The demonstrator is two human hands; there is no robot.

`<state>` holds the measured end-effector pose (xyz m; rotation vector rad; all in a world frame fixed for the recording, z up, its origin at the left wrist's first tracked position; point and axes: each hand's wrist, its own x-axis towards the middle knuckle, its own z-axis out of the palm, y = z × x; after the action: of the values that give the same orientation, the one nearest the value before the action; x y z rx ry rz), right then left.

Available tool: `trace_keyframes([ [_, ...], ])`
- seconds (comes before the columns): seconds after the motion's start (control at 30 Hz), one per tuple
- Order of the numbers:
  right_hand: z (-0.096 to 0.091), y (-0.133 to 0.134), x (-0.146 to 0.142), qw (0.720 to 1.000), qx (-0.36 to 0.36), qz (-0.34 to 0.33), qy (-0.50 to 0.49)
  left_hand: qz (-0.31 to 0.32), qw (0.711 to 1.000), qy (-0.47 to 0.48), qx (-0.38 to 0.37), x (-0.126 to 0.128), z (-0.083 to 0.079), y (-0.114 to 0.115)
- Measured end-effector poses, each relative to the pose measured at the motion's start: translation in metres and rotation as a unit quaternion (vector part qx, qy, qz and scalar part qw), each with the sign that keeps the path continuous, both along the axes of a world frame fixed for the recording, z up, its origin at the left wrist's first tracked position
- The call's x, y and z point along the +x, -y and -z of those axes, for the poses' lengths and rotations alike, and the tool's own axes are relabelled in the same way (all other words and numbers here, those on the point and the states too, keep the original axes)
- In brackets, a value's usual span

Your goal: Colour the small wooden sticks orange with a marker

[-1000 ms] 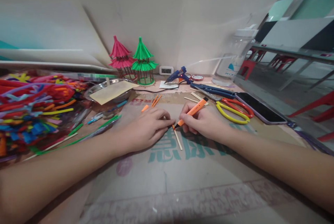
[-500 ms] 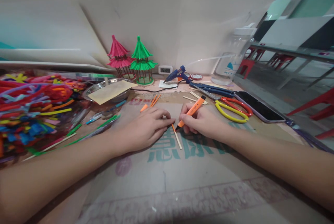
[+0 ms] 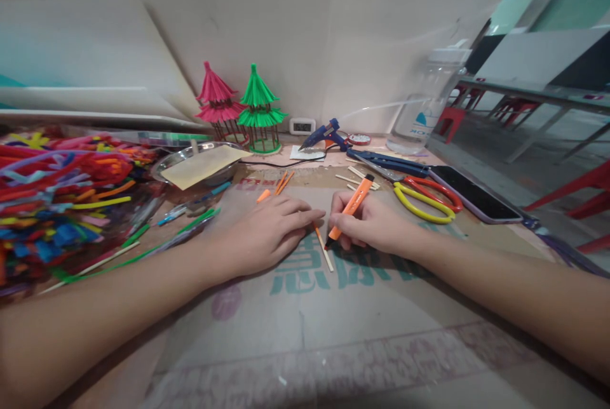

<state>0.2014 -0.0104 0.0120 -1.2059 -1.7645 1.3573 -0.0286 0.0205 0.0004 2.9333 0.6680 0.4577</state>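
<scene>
My right hand point(image 3: 358, 221) is closed around an orange marker point(image 3: 355, 204), tilted with its dark tip down against a thin wooden stick point(image 3: 328, 258). The upper part of that stick is coloured orange; its lower end is bare pale wood. My left hand point(image 3: 286, 225) lies palm down, its fingers closed on the stick's upper end, which they hide. Just beyond my left hand rest an orange marker cap point(image 3: 264, 195) and several orange sticks point(image 3: 284, 183). Pale uncoloured sticks point(image 3: 359, 179) lie beyond my right hand.
Colourful pipe cleaners point(image 3: 61, 199) heap at the left beside a metal bowl point(image 3: 164, 164). Behind stand a pink pagoda point(image 3: 216, 101), a green pagoda point(image 3: 258, 104), a clock point(image 3: 302, 126) and a blue glue gun point(image 3: 326, 134). Scissors point(image 3: 424, 206), a phone point(image 3: 471, 193) and a bottle point(image 3: 417, 110) are right.
The marker tip has moved down along the stick, and the orange colouring reaches further. My left index finger now stretches farther to the right.
</scene>
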Motion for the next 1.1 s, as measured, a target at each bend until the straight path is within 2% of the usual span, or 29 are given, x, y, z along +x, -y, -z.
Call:
trace_keyframes([
  [0.2, 0.0005, 0.0003, 0.0017, 1.0, -0.002, -0.017, 0.01, 0.0, 1.0, 0.002, -0.017, 0.001, -0.0016, 0.0005],
  [0.43, 0.0075, -0.0021, 0.0013, 0.998, 0.045, 0.04, 0.004, -0.004, 1.0, -0.012, -0.014, 0.001, -0.0011, -0.0004],
  [0.53, 0.0075, -0.0024, 0.0003, 0.998, 0.052, 0.034, 0.009, -0.004, 1.0, -0.01, -0.013, 0.0012, -0.0021, 0.0001],
  [0.8, 0.0048, 0.0001, 0.0016, 0.999, 0.016, -0.018, 0.024, -0.001, 1.0, 0.002, -0.02, 0.0006, -0.0014, 0.0006],
  [1.0, 0.0082, 0.0001, -0.0016, 0.999, 0.028, 0.033, -0.014, -0.023, 0.999, -0.007, -0.031, -0.001, -0.0033, 0.0068],
  [1.1, 0.0083, -0.0006, -0.0039, 0.999, 0.039, 0.017, -0.033, -0.026, 0.999, -0.013, -0.025, -0.0026, -0.0039, 0.0087],
])
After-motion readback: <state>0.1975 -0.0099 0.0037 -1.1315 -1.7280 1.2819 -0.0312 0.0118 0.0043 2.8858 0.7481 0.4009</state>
